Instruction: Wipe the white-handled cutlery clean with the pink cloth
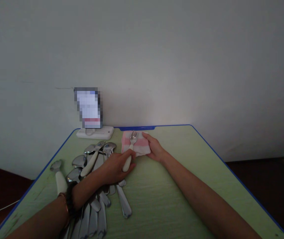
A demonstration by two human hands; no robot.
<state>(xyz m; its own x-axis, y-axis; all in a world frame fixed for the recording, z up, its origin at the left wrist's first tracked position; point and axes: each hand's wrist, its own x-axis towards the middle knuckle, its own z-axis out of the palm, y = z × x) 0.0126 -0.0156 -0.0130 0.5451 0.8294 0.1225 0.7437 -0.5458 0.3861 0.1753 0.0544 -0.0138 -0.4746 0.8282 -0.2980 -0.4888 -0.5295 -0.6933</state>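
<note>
so the left hand (123,165) has its grip closed around the whitish handle of a small fork with a silver metal head (131,147), tines pointing away from the person. right hand (155,148) is pinching the right edge of a folded pink-and-white striped cloth (142,143), and the fork's head sits over that cloth (can't tell if it's actually touching).

under and around the left forearm there's a messy heap of shiny silver metal spoons and forks (79,161), with another whitish-handled fork (89,165) lying on it. a whitish-handled utensil with a curved metal head (60,179) is off at the heap's left.

behind the heap, a blurred-out upright screen (89,108) stands at a flat white plastic block (96,133), all on a pale green bench with blue edging (194,149) against a plain grey wall (181,66).
</note>
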